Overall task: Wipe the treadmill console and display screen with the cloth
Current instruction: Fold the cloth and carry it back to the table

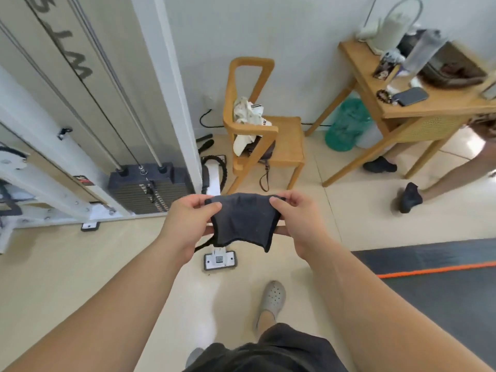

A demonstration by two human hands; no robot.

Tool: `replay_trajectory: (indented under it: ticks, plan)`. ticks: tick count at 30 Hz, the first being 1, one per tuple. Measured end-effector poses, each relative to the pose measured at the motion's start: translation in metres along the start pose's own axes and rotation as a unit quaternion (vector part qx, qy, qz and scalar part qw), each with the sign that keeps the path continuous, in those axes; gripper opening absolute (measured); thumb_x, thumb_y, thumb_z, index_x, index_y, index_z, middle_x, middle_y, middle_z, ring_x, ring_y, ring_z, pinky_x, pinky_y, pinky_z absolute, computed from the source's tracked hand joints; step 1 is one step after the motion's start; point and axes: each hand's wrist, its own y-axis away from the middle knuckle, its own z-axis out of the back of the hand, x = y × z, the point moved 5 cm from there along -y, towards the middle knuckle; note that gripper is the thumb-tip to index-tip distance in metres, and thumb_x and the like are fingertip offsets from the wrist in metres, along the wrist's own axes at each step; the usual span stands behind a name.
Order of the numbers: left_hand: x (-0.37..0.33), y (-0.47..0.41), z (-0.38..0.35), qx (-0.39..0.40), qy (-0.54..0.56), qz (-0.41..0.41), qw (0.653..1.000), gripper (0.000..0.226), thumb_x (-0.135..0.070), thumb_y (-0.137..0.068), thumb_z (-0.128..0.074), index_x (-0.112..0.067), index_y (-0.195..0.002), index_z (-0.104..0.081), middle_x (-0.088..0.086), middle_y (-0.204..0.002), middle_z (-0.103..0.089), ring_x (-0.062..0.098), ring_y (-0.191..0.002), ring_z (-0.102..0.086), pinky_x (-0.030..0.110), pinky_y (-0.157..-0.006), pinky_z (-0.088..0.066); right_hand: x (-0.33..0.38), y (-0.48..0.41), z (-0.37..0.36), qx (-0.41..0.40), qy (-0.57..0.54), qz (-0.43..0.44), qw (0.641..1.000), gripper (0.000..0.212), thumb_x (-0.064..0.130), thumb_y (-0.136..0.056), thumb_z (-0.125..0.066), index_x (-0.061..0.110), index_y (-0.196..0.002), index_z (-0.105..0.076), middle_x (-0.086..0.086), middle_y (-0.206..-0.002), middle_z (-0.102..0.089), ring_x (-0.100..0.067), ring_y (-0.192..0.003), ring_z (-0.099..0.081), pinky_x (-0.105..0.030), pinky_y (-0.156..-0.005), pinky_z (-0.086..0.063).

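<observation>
Both forearms reached ahead as I watched the left hand [188,218] and right hand [298,221] pinch the dark cloth [243,222] stretched crosswise between them, each grip equally near, no treadmill in sight.

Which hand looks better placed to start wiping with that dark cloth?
Neither clearly. The left hand and right hand each pinch one side of the dark grey fabric cloth, stretched between them, and no treadmill console is in view, so either could lead.
</observation>
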Motion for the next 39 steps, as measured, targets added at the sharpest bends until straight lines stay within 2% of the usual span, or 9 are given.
replay_trajectory:
  ticks: [5, 10, 13, 17, 23, 27, 30, 34, 39]
  plan:
    - [-0.039, -0.048, -0.104, 0.064, -0.054, -0.023, 0.996, 0.015, -0.013, -0.097, -0.063, -0.017, -0.108, -0.073, 0.005, -0.099, -0.077, 0.025, -0.094, -0.074, 0.045, -0.081, -0.063, 0.026, -0.053, 0.061, -0.016, -0.031, 0.002, 0.999, 0.010, 0.011, -0.102, -0.062, 0.006, -0.110, -0.064, -0.015, -0.105, -0.072, -0.027, -0.095, -0.072, -0.033, -0.061, -0.063]
    - [-0.085, -0.081, -0.212, 0.133, -0.072, -0.039, 0.988, 0.016, -0.011, -0.099, -0.061, -0.013, -0.108, -0.073, 0.007, -0.099, -0.077, 0.023, -0.092, -0.075, 0.038, -0.075, -0.063, 0.063, -0.108, 0.126, -0.009, -0.037, 0.019, 0.999, 0.009, 0.014, -0.102, -0.062, 0.008, -0.108, -0.066, -0.013, -0.103, -0.074, -0.028, -0.097, -0.073, -0.048, -0.075, -0.065]
    - [-0.108, -0.100, -0.265, 0.161, -0.080, -0.046, 0.983, 0.016, -0.009, -0.099, -0.060, -0.009, -0.107, -0.073, 0.010, -0.098, -0.078, 0.026, -0.090, -0.076, 0.039, -0.073, -0.063, 0.083, -0.141, 0.159, -0.005, -0.056, 0.032, 0.998, 0.013, 0.016, -0.102, -0.062, 0.008, -0.110, -0.069, -0.012, -0.100, -0.076, -0.025, -0.093, -0.076, -0.045, -0.075, -0.066]
    - [-0.136, -0.134, -0.327, 0.194, -0.085, -0.042, 0.977, 0.015, -0.005, -0.098, -0.060, -0.002, -0.106, -0.072, 0.020, -0.097, -0.076, 0.035, -0.083, -0.076, 0.043, -0.067, -0.063, 0.101, -0.179, 0.193, -0.004, -0.103, 0.030, 0.994, 0.033, 0.037, -0.108, -0.051, 0.013, -0.109, -0.074, -0.007, -0.095, -0.078, -0.016, -0.089, -0.076, -0.032, -0.077, -0.063]
    - [-0.174, -0.213, -0.424, 0.254, -0.105, -0.064, 0.959, 0.016, -0.003, -0.089, -0.072, -0.007, -0.105, -0.072, 0.018, -0.098, -0.074, 0.032, -0.083, -0.075, 0.043, -0.074, -0.064, 0.129, -0.265, 0.252, -0.018, -0.152, 0.024, 0.988, 0.057, 0.051, -0.110, -0.032, 0.013, -0.121, -0.073, -0.004, -0.112, -0.078, -0.019, -0.109, -0.072, -0.039, -0.098, -0.057]
    - [-0.210, -0.277, -0.488, 0.309, -0.125, -0.058, 0.941, 0.012, -0.005, -0.096, -0.064, -0.010, -0.103, -0.072, 0.001, -0.087, -0.078, 0.013, -0.080, -0.076, 0.022, -0.064, -0.059, 0.161, -0.326, 0.299, -0.155, -0.102, 0.039, 0.982, 0.045, 0.043, -0.111, -0.036, 0.019, -0.112, -0.075, -0.003, -0.102, -0.077, -0.021, -0.101, -0.073, -0.031, -0.080, -0.059]
    - [-0.242, -0.314, -0.523, 0.370, -0.161, -0.036, 0.914, 0.015, -0.009, -0.099, -0.060, -0.015, -0.108, -0.071, -0.004, -0.092, -0.078, 0.007, -0.088, -0.075, 0.022, -0.071, -0.060, 0.176, -0.364, 0.338, -0.265, -0.051, 0.005, 0.963, 0.024, 0.039, -0.106, -0.052, 0.028, -0.119, -0.070, 0.004, -0.111, -0.071, -0.019, -0.111, -0.064, -0.038, -0.093, -0.055]
    - [-0.284, -0.352, -0.571, 0.445, -0.165, -0.013, 0.880, 0.021, -0.014, -0.101, -0.056, -0.017, -0.116, -0.070, 0.001, -0.108, -0.077, 0.018, -0.105, -0.073, 0.039, -0.089, -0.060, 0.188, -0.416, 0.363, -0.172, -0.095, -0.067, 0.978, 0.039, 0.048, -0.101, -0.059, 0.030, -0.135, -0.061, 0.006, -0.133, -0.065, -0.020, -0.129, -0.055, -0.047, -0.116, -0.042]
    - [-0.306, -0.390, -0.634, 0.463, -0.097, 0.034, 0.880, 0.024, -0.012, -0.103, -0.052, -0.013, -0.119, -0.069, 0.006, -0.113, -0.076, 0.021, -0.105, -0.073, 0.038, -0.079, -0.059, 0.210, -0.465, 0.396, -0.170, -0.222, -0.056, 0.958, 0.031, 0.048, -0.101, -0.058, 0.024, -0.115, -0.070, 0.000, -0.108, -0.079, -0.020, -0.104, -0.074, -0.037, -0.094, -0.058]
